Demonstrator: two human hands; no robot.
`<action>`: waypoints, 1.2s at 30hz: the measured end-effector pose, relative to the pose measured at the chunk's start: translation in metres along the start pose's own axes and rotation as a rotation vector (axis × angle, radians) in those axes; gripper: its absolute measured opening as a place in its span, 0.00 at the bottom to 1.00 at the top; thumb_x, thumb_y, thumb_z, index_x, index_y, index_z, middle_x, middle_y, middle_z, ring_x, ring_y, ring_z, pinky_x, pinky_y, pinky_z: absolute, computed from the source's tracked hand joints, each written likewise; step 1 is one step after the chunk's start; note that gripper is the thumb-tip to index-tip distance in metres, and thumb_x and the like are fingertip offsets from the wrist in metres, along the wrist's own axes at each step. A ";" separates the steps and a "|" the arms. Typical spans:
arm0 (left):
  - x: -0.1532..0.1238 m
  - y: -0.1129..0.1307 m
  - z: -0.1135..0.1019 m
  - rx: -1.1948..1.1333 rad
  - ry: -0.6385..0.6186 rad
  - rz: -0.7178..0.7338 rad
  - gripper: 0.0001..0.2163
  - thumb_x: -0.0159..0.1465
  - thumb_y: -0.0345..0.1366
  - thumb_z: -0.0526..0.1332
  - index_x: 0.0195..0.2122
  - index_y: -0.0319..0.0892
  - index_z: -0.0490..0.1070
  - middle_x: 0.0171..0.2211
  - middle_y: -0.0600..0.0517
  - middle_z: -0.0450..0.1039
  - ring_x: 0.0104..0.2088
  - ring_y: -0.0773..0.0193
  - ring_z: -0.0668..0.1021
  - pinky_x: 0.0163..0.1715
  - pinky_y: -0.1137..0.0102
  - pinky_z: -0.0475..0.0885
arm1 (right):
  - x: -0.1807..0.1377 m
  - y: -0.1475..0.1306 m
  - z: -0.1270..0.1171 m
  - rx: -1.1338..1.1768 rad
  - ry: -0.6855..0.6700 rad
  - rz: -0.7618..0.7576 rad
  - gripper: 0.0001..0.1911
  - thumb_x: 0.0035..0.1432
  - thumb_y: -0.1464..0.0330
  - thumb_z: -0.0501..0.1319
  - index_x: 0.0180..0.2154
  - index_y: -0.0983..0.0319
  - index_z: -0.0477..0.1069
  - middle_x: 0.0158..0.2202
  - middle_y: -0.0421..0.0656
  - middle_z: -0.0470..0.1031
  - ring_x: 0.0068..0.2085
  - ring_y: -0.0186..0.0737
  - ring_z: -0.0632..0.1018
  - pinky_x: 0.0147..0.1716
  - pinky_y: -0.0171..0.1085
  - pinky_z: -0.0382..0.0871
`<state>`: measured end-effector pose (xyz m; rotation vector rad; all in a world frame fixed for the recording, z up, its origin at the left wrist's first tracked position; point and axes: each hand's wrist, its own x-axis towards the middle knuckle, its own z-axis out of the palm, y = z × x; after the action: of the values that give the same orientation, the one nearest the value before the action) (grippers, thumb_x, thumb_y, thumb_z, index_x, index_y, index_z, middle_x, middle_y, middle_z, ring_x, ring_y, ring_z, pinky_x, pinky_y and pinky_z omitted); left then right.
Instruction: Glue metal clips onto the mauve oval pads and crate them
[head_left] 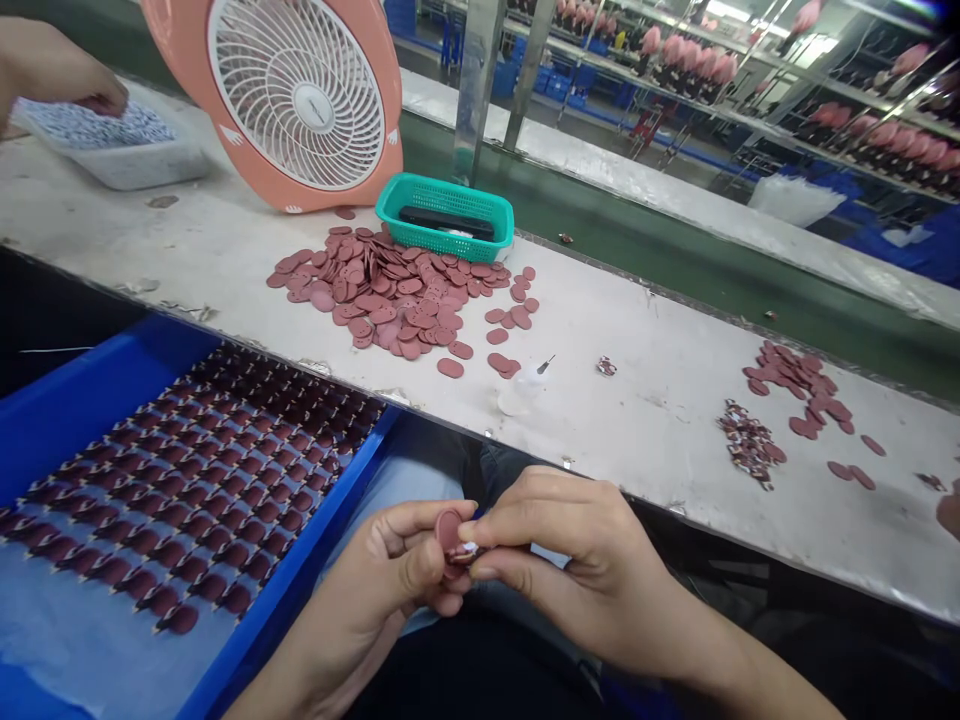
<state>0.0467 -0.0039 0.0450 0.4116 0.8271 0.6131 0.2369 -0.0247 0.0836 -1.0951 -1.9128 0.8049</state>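
Note:
Just above my lap, my left hand (379, 575) pinches a dull-red oval disc (448, 527) between thumb and fingers. My right hand (581, 560) has its thumb and forefinger closed on a small shiny brown-and-white piece (466, 551) against the disc's lower edge. Fingertips partly cover both parts, so whether they are joined cannot be seen. On the bench beyond lies a big heap of similar red discs (390, 290), some with small holes. A white glue bottle (521, 392) with a thin dark tip lies at the bench's near edge.
A blue tray (300, 570) at left holds rows of disc pieces. On the bench stand an orange fan (382, 70), a green basket (446, 245) and a white tub (142, 165) with another person's hand in it. Small brown-white pieces (748, 445) lie at right.

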 end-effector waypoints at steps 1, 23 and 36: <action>0.000 0.000 0.000 -0.014 0.003 -0.008 0.20 0.43 0.45 0.80 0.36 0.41 0.84 0.25 0.52 0.80 0.25 0.69 0.77 0.24 0.79 0.70 | 0.001 0.000 0.000 -0.009 -0.004 -0.005 0.07 0.66 0.70 0.65 0.46 0.57 0.78 0.36 0.41 0.83 0.35 0.36 0.81 0.37 0.36 0.76; 0.007 -0.007 -0.006 -0.102 0.065 0.023 0.20 0.41 0.44 0.81 0.34 0.42 0.85 0.24 0.54 0.77 0.23 0.74 0.73 0.23 0.81 0.69 | 0.013 0.007 0.007 0.041 0.002 0.021 0.04 0.64 0.70 0.65 0.40 0.62 0.80 0.31 0.44 0.82 0.32 0.36 0.81 0.34 0.34 0.75; 0.018 0.002 -0.004 -0.101 0.105 0.011 0.22 0.36 0.42 0.82 0.33 0.41 0.85 0.19 0.54 0.77 0.18 0.75 0.74 0.20 0.82 0.70 | 0.025 0.014 0.002 0.007 -0.029 -0.032 0.03 0.61 0.73 0.67 0.37 0.63 0.80 0.31 0.43 0.82 0.31 0.33 0.79 0.35 0.29 0.73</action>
<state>0.0521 0.0097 0.0333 0.2937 0.8906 0.6884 0.2324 0.0036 0.0791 -1.0511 -1.9451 0.8136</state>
